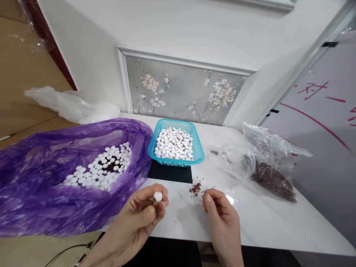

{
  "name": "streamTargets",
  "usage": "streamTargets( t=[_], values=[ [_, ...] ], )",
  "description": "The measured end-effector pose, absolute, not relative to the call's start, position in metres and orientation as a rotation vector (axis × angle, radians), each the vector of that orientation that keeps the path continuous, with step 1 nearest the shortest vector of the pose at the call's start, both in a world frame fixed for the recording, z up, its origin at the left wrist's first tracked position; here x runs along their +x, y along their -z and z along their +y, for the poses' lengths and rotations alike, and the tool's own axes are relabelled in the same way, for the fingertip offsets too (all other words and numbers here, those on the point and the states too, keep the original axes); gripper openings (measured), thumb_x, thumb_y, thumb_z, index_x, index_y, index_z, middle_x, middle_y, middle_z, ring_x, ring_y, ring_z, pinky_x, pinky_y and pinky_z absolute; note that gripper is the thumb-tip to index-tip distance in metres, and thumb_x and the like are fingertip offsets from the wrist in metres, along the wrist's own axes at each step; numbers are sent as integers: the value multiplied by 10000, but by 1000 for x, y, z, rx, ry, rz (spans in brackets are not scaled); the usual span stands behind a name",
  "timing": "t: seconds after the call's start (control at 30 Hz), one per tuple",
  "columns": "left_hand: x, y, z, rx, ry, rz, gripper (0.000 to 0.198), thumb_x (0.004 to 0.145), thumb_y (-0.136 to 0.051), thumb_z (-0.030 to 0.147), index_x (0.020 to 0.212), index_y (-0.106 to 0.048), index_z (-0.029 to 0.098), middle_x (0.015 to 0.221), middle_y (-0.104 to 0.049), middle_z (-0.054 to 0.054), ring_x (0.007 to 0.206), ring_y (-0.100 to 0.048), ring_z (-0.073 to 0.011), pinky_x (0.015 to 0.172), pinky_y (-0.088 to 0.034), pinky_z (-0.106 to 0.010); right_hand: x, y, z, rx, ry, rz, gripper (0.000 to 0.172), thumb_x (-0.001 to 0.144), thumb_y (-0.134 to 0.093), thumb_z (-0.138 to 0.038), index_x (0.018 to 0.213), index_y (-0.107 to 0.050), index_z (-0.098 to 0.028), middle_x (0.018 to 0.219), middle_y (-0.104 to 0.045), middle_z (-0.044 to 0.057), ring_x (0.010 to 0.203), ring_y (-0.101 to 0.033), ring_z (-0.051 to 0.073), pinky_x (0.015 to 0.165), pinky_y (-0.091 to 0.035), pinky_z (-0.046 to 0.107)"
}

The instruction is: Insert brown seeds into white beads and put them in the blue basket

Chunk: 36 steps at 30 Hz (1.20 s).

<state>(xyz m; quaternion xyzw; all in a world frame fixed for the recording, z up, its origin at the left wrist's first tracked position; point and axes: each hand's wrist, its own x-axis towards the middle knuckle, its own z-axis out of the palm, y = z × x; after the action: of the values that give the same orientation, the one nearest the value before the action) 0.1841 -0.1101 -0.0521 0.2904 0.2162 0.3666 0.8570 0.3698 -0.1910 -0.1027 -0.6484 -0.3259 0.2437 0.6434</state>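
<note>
We count: hands x2, left hand (144, 213) w/ 1 white seed (158, 196), right hand (219, 211) | baskets x1, blue basket (175, 146), seeds too many to count | bags x3: purple bag (41, 185), clear bag (267, 163), white bag (72, 105) | husk crumb piles on bench (264, 222) x1 (195, 188)

The glossy white marble-look tabletop (261, 218) carries a thin, crinkled purple plastic bag (41, 185), a perforated turquoise plastic basket (155, 142) and a clear, shiny plastic bag (267, 148).
</note>
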Motion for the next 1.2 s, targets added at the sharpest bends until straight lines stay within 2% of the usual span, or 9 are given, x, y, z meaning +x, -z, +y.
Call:
streamTargets(
  t=[0.13, 0.3, 0.5, 0.63, 0.7, 0.77, 0.87, 1.0, 1.2],
  values=[
    [182, 51, -110, 524, -785, 502, 300, 581, -871, 235, 866, -777, 227, 867, -697, -11, 741, -659, -70, 714, -544, -91, 370, 100, -190, -1468, -562, -755, 220, 853, -595, -415, 815, -601, -199, 648, -497, -25, 611, -469, 134, 565, -414, 235],
    [188, 48, -112, 524, -810, 551, 166, 621, -850, 229, 756, -759, 193, 749, -675, -8, 616, -609, -53, 622, -542, -102, 368, 100, -189, -1465, -558, -765, 221, 845, -599, -414, 829, -618, -194, 654, -511, -16, 606, -483, 141, 554, -425, 241],
    [206, 39, -88, 1062, -997, 694, 71, 725, -770, 242, 768, -755, 188, 724, -697, 3, 652, -594, -71, 655, -499, -142, 366, 101, -190, -1458, -528, -758, 226, 828, -613, -421, 830, -627, -195, 635, -524, -19, 597, -495, 144, 561, -427, 246],
    [235, 23, -54, 1389, -1186, 816, 324, 778, -690, 237, 1096, -702, 173, 1123, -717, -86, 1023, -640, -206, 928, -479, -307, 362, 100, -192, -1491, -501, -723, 248, 799, -638, -445, 817, -629, -198, 624, -528, -17, 602, -490, 152, 577, -423, 258],
    [245, 18, -43, 1486, -1145, 751, 517, 789, -652, 210, 1298, -566, 185, 1402, -534, -120, 1254, -508, -261, 1019, -422, -385, 361, 100, -193, -1504, -477, -683, 266, 770, -663, -459, 809, -636, -197, 622, -537, -13, 600, -493, 156, 578, -425, 264],
    [245, 16, -38, 1660, -1139, 733, 569, 804, -625, 218, 1360, -501, 209, 1478, -439, -102, 1351, -393, -264, 1074, -359, -411, 361, 102, -193, -1513, -469, -669, 280, 749, -677, -474, 796, -638, -201, 616, -539, -12, 594, -498, 160, 579, -430, 270],
    [221, 15, -35, 2043, -1088, 898, 453, 835, -580, 261, 1287, -586, 226, 1413, -529, -64, 1320, -442, -241, 1089, -334, -369, 363, 104, -194, -1530, -480, -679, 286, 737, -679, -487, 798, -636, -210, 624, -545, -11, 603, -508, 168, 603, -440, 281],
    [158, 11, -17, 2239, -893, 1219, 299, 837, -528, 264, 1044, -742, 237, 1104, -742, -45, 1038, -657, -263, 962, -437, -350, 360, 104, -196, -1534, -513, -677, 298, 730, -679, -497, 795, -635, -210, 642, -556, -5, 620, -503, 167, 613, -439, 278],
    [94, 20, 14, 2287, -648, 1426, 199, 658, -637, 171, 757, -787, 257, 809, -790, -54, 773, -698, -293, 809, -468, -339, 362, 106, -195, -1480, -388, -714, 226, 802, -637, -431, 835, -619, -208, 625, -523, -25, 613, -487, 147, 598, -417, 257]
  ],
)
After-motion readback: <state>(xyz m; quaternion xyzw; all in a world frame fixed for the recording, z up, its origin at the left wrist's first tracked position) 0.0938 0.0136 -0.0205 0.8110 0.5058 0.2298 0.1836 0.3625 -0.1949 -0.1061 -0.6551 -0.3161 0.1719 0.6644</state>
